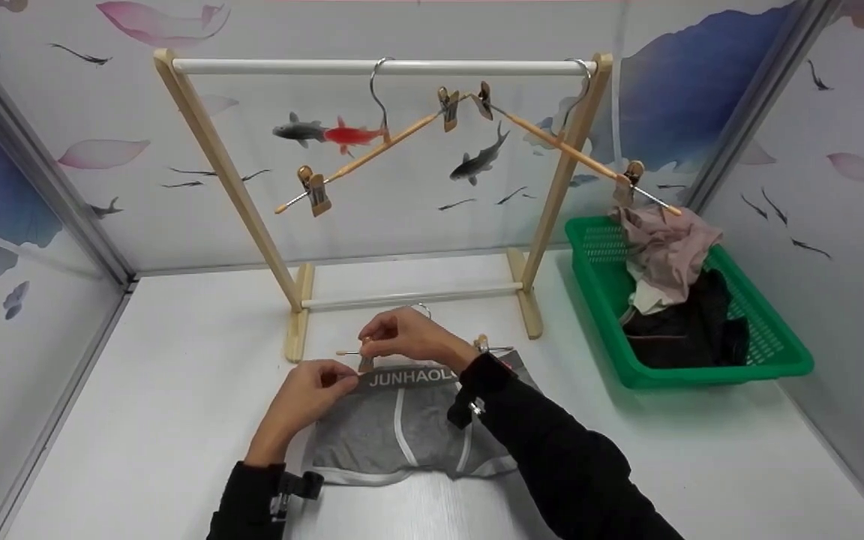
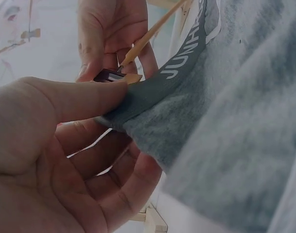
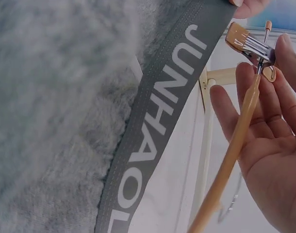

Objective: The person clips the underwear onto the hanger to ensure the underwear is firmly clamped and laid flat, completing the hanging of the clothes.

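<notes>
A pair of grey boxer briefs (image 1: 361,431) with a dark lettered waistband (image 3: 160,104) lies spread toward the front of the table. My left hand (image 1: 308,397) pinches the waistband's left corner, thumb on top, as the left wrist view shows. My right hand (image 1: 413,334) holds a clip (image 3: 250,43) of a wooden clip hanger (image 3: 230,150) between thumb and fingers. That clip's jaws stand close beside the pinched corner. The hanger's other clip (image 1: 481,344) is at the waistband's right end, partly behind my right wrist. Much of the hanger's bar is hidden by my right hand in the head view.
A wooden rack with a white rail (image 1: 289,67) stands behind, with a left hanger (image 1: 409,131) and a right hanger (image 1: 529,127) hooked on it, both carrying clips. At the right is a green basket (image 1: 769,352) holding pinkish cloth (image 1: 668,247) and dark cloth (image 1: 679,322). Printed panels enclose the table.
</notes>
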`<state>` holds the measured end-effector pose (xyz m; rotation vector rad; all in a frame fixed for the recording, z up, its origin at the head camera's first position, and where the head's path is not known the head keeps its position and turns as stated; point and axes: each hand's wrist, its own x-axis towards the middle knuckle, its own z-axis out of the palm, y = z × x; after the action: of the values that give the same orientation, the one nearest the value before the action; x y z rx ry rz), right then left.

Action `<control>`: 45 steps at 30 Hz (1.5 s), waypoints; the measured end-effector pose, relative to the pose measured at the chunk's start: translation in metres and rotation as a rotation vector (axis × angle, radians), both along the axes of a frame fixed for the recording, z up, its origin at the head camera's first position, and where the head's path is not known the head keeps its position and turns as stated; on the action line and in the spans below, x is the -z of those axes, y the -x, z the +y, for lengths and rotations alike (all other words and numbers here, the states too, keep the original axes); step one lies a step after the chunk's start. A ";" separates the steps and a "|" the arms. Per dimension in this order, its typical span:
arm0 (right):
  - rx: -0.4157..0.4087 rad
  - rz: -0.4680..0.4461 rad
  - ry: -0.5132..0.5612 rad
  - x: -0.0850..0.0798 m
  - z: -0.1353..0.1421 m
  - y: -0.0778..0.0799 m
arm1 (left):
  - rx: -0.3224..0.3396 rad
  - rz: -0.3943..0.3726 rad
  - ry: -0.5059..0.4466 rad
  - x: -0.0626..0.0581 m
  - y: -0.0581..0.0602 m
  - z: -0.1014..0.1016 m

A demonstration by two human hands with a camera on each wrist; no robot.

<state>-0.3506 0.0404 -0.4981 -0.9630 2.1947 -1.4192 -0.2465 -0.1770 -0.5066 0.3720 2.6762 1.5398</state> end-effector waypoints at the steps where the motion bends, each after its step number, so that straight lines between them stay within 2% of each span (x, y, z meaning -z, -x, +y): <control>1: 0.011 0.016 0.000 0.000 0.000 0.000 | -0.005 0.002 -0.004 0.000 0.000 0.000; 6: 0.040 0.028 0.046 0.000 0.002 0.000 | -0.025 -0.001 -0.022 0.000 0.000 0.001; 11: 0.010 -0.020 0.112 0.001 0.003 0.000 | -0.041 0.004 -0.020 0.000 0.001 0.003; 17: -0.034 -0.047 0.139 0.001 0.003 -0.001 | -0.064 0.056 0.033 0.000 0.002 0.005; 25: -0.029 -0.062 0.155 0.004 0.000 0.000 | -0.012 0.079 0.025 0.000 0.001 0.005; 33: -0.033 -0.028 0.149 0.001 -0.001 0.000 | -0.029 0.055 0.008 -0.002 0.002 0.005; 39: -0.042 -0.012 0.162 -0.002 -0.001 -0.001 | -0.017 0.057 -0.031 -0.005 0.000 0.003; 45: -0.090 0.012 0.126 0.004 -0.005 -0.002 | -0.091 0.068 -0.047 -0.003 0.001 0.003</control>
<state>-0.3488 0.0354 -0.5020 -1.1008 2.0633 -1.5284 -0.2475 -0.1741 -0.5035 0.3142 2.7486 1.6461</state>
